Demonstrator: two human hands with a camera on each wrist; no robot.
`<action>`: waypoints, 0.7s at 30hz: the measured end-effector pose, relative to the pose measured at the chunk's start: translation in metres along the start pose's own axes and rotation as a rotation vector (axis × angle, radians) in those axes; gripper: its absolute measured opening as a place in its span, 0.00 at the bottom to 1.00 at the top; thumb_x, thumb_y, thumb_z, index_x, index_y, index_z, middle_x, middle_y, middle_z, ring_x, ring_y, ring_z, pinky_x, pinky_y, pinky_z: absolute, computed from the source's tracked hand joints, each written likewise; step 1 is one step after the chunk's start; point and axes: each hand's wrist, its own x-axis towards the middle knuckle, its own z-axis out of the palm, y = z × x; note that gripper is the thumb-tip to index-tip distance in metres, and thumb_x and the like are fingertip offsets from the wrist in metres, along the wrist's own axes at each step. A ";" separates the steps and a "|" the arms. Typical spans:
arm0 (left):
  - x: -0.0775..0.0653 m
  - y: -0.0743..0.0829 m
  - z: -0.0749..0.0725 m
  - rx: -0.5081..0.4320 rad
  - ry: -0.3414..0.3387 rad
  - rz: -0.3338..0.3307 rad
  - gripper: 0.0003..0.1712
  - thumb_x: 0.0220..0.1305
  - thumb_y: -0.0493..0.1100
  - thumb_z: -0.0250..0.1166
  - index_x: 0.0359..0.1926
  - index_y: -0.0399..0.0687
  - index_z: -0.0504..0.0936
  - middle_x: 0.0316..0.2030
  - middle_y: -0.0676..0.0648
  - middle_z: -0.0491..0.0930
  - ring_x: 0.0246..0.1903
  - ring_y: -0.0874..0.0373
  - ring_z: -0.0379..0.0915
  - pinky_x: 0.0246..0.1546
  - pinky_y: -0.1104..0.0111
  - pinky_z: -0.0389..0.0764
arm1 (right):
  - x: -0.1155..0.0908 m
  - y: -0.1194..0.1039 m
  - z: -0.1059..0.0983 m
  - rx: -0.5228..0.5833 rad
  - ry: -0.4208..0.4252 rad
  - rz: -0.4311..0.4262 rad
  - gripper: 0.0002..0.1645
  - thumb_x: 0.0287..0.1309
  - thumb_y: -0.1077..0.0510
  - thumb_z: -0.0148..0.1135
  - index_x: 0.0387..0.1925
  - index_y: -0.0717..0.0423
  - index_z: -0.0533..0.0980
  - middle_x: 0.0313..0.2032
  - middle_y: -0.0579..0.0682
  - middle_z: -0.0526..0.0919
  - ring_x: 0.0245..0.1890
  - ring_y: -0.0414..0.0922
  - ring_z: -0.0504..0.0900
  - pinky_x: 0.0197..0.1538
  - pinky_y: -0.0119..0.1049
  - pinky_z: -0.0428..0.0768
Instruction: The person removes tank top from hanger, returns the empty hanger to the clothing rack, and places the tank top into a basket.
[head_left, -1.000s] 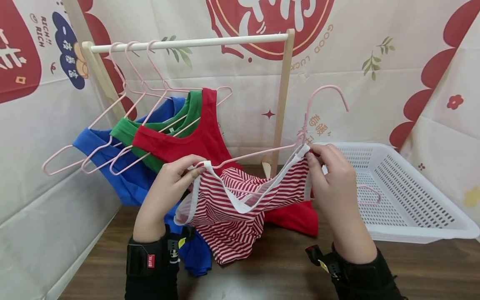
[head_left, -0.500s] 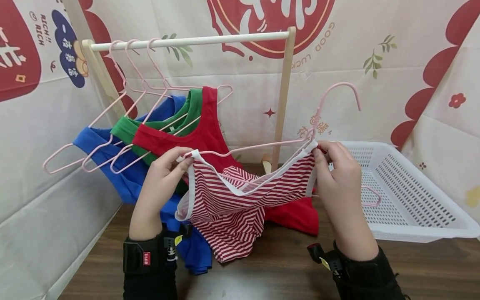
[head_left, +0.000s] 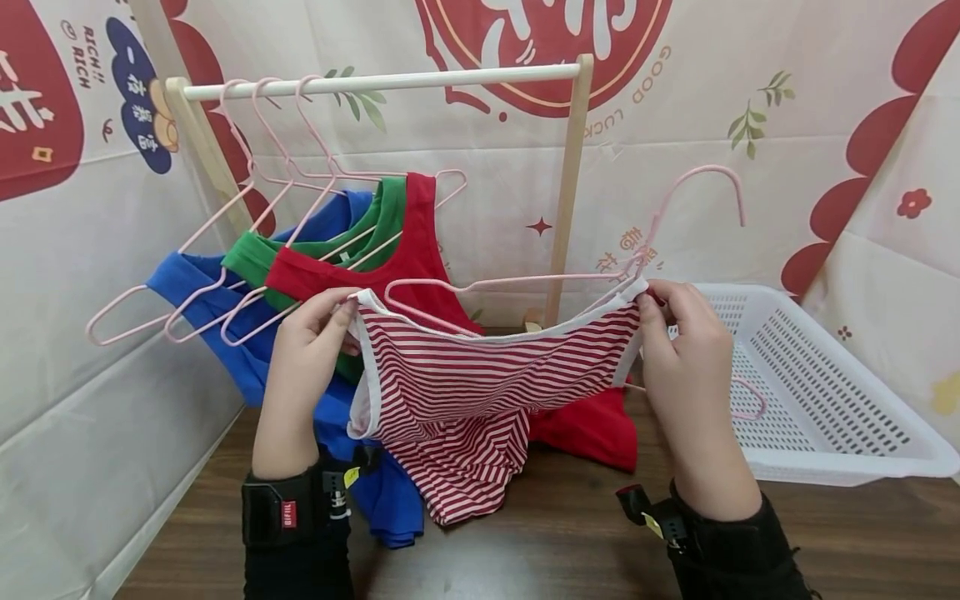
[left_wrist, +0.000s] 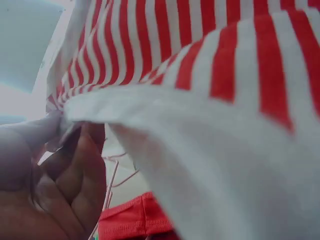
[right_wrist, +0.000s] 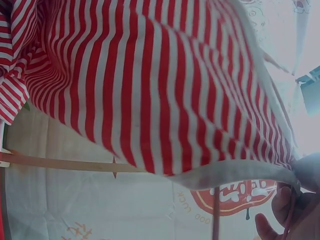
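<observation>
One left hand [head_left: 306,346] and one right hand [head_left: 686,354] pinch a striped top's [head_left: 480,367] shoulders. It seems light, floppy, best held there.

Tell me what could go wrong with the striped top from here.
The left end of the pink hanger shows above the neckline, not through the shoulder that the left hand pinches, so the striped top may slide off if released. Moving it might also nudge the red top behind.

Pink hanger [head_left: 555,277] partly behind striped top [head_left: 487,367]
</observation>
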 end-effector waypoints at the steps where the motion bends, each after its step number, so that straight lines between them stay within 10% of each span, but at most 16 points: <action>1: 0.000 0.000 -0.001 0.005 0.004 -0.021 0.16 0.73 0.42 0.55 0.55 0.39 0.80 0.40 0.40 0.80 0.30 0.59 0.75 0.32 0.74 0.79 | 0.000 0.000 -0.001 0.001 0.001 0.006 0.13 0.69 0.61 0.54 0.46 0.66 0.80 0.35 0.57 0.80 0.34 0.43 0.71 0.37 0.28 0.65; 13: 0.001 -0.004 0.002 0.083 0.011 -0.172 0.18 0.71 0.47 0.60 0.56 0.43 0.82 0.27 0.40 0.75 0.23 0.56 0.72 0.27 0.72 0.75 | -0.002 -0.001 0.004 0.077 0.057 -0.067 0.10 0.67 0.66 0.54 0.42 0.69 0.79 0.33 0.58 0.80 0.33 0.43 0.71 0.37 0.29 0.64; 21: 0.004 -0.008 0.003 -0.015 -0.124 -0.161 0.22 0.75 0.48 0.52 0.59 0.39 0.76 0.36 0.37 0.82 0.28 0.58 0.82 0.34 0.71 0.81 | -0.003 -0.002 0.007 0.113 0.040 -0.112 0.08 0.66 0.67 0.56 0.41 0.68 0.80 0.33 0.57 0.81 0.34 0.43 0.72 0.40 0.29 0.66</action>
